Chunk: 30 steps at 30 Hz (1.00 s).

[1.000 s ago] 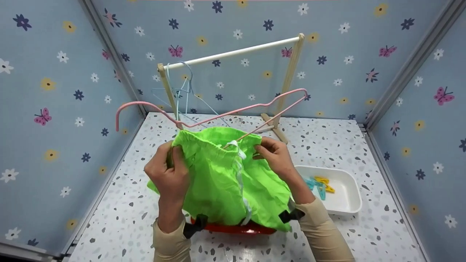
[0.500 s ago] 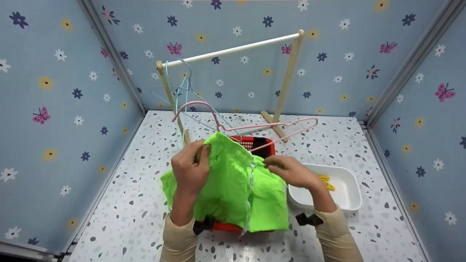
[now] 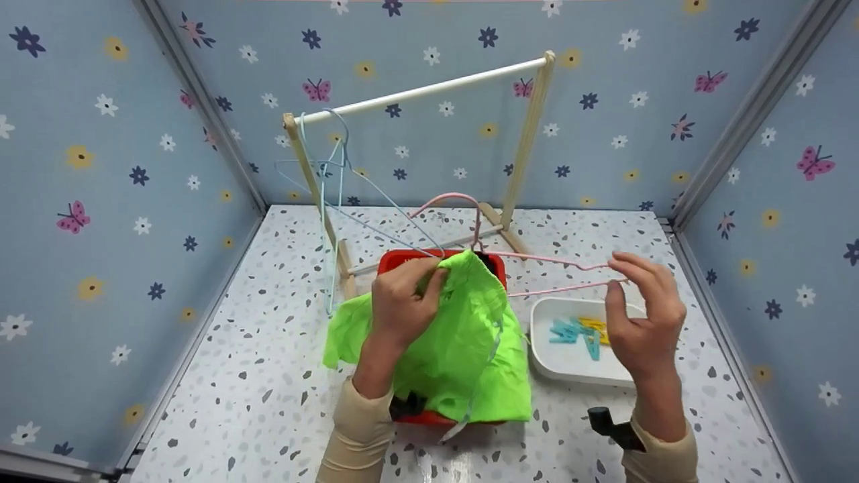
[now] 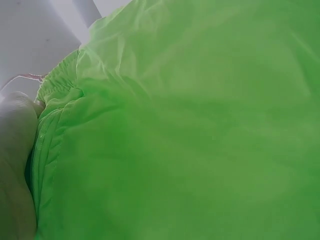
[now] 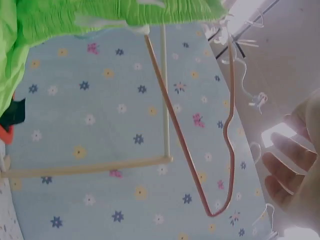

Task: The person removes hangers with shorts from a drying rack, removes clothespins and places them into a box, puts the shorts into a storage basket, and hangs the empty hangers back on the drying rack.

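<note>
My left hand pinches the gathered waistband of bright green shorts. A white drawstring hangs down their front. The pink hanger has one end inside the waistband; its hook rises above the cloth and its other end sticks out to the right. My right hand is at that free end, thumb and fingers apart. In the right wrist view the hanger stands away from the spread fingers of the right hand. Green cloth fills most of the left wrist view.
Beneath the shorts stands a red basket. To the right, a white tray holds several blue and yellow clothespins. Behind is a wooden rack with a white bar, where blue hangers hang at the left end.
The right hand has let go of the waistband and moved right to the hanger's free end. The left hand has carried the shorts and hanger to the right.
</note>
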{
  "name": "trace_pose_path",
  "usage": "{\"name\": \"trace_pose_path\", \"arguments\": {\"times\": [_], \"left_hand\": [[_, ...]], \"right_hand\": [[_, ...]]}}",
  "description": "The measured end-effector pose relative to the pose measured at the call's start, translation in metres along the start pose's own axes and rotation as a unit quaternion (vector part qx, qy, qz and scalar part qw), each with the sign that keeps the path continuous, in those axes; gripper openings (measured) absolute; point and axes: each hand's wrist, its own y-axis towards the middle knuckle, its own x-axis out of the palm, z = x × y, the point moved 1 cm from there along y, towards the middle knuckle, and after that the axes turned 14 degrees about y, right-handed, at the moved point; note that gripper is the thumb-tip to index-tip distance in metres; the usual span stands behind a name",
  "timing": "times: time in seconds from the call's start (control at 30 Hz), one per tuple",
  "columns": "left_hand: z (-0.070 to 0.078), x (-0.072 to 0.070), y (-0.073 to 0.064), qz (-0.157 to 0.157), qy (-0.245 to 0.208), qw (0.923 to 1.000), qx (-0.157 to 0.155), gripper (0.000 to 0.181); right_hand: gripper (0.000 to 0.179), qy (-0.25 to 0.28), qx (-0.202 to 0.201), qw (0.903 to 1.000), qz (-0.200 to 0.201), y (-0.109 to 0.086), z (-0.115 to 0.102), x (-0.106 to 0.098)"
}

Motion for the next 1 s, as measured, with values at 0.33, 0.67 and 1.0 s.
{"name": "trace_pose_path", "arguments": {"times": [0.33,0.67,1.0], "left_hand": [[0.006,0.018,-0.005,-0.025,-0.046,0.9984,0.02,0.013],[0.014,0.038,-0.008,-0.034,-0.087,0.9946,0.045,0.012],[0.003,0.056,-0.019,-0.097,-0.135,0.986,0.018,0.009]], "right_hand": [[0.038,-0.045,0.132,0.9792,-0.147,-0.034,0.051,-0.05],[0.032,-0.07,0.071,0.987,-0.126,-0.044,0.06,-0.061],[0.036,-0.052,0.06,0.9916,-0.103,-0.05,0.055,-0.065]]}}
